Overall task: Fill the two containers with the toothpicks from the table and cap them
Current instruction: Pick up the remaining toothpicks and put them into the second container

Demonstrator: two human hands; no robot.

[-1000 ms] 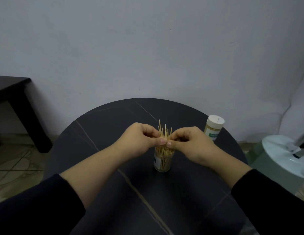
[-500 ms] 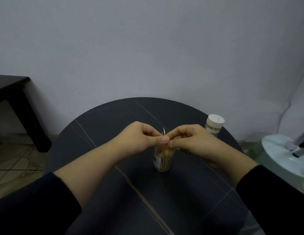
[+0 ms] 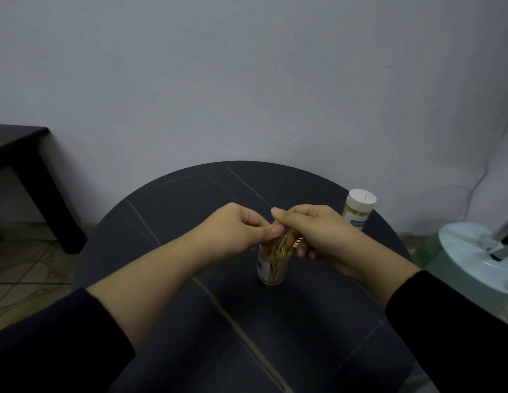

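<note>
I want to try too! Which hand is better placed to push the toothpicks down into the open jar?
Probably the left hand: it pinches the toothpicks right above the open jar. The right hand, fingers curled, sits off to the jar's side.

Our left grip (image 3: 241,231) and right grip (image 3: 318,231) meet over the open jar (image 3: 272,276), which stands upright mid-bench (image 3: 190,199). Both pinch toothpicks (image 3: 277,255) leaning from its mouth. A capped jar (image 3: 359,207) stands at the bench's far right rim.
</note>
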